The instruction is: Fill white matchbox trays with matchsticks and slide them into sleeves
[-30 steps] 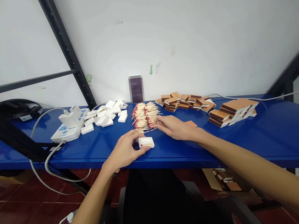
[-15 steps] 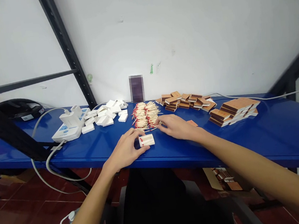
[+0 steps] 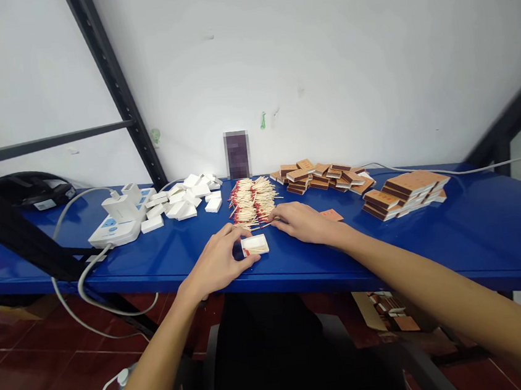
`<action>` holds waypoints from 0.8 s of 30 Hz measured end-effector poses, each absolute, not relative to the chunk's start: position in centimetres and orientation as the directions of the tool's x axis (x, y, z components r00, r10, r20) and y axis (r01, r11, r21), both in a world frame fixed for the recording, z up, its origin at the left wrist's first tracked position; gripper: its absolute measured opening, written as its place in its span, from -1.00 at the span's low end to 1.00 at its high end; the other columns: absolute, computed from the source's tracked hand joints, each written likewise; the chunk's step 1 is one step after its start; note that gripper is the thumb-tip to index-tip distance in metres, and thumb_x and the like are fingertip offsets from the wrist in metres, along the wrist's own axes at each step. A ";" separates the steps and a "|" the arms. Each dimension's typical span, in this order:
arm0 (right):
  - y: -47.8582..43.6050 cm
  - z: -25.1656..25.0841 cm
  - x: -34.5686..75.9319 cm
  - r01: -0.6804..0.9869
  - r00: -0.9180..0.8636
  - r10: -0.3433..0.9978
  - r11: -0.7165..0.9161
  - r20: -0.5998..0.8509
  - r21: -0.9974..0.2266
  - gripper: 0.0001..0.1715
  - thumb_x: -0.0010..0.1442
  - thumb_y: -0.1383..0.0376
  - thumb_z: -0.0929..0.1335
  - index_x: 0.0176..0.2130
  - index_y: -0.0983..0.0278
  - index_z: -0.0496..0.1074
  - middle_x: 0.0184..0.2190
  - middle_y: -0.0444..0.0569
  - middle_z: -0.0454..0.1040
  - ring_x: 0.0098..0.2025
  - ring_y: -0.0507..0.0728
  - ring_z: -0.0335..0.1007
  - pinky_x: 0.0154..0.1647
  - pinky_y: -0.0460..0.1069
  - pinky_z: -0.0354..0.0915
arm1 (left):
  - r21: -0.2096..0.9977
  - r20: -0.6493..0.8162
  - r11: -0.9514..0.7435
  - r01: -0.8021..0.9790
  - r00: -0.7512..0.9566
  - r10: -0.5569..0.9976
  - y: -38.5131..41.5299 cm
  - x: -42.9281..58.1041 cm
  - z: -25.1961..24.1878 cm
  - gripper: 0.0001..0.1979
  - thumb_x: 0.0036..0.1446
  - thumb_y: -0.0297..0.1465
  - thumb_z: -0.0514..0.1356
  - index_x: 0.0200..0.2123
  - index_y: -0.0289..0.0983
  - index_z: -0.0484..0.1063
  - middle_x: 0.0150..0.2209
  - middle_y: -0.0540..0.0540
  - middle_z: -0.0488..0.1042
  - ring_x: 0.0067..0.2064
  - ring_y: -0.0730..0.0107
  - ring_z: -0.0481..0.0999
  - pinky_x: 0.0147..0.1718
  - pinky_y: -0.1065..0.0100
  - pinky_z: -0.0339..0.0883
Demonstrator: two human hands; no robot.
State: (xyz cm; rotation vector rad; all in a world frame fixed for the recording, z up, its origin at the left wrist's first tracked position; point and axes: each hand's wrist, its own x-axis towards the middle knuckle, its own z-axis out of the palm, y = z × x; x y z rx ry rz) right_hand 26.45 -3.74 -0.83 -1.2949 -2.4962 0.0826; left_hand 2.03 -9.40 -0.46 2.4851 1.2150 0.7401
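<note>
One white tray (image 3: 255, 241), shallow, rectangular, open-topped, red-tipped matches (image 3: 256, 250) lying inside

Hands (image 3: 216, 260) bare; forearms (image 3: 423, 280) bare as far as visible; lap clothing (image 3: 263, 356) black, dull.

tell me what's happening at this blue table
A person's left hand holds a small white tray with a few matches in it. The right hand is at the near edge of the match pile. White boxes lie heaped to its left, and brown boxes to its right.
</note>
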 end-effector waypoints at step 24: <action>-4.1 -0.7 25.9 0.757 -0.534 0.817 0.576 0.217 -0.309 -0.78 0.33 0.21 0.27 -0.25 0.25 0.46 -0.39 -0.06 0.49 -0.38 0.07 0.33 -0.38 -0.07 0.06 | 0.441 0.325 -0.611 0.658 0.517 0.792 -9.3 2.0 -0.6 -0.67 0.17 -0.21 0.27 -0.02 -0.18 0.43 -0.08 -0.07 0.41 -0.13 0.23 0.44 -0.16 0.27 0.30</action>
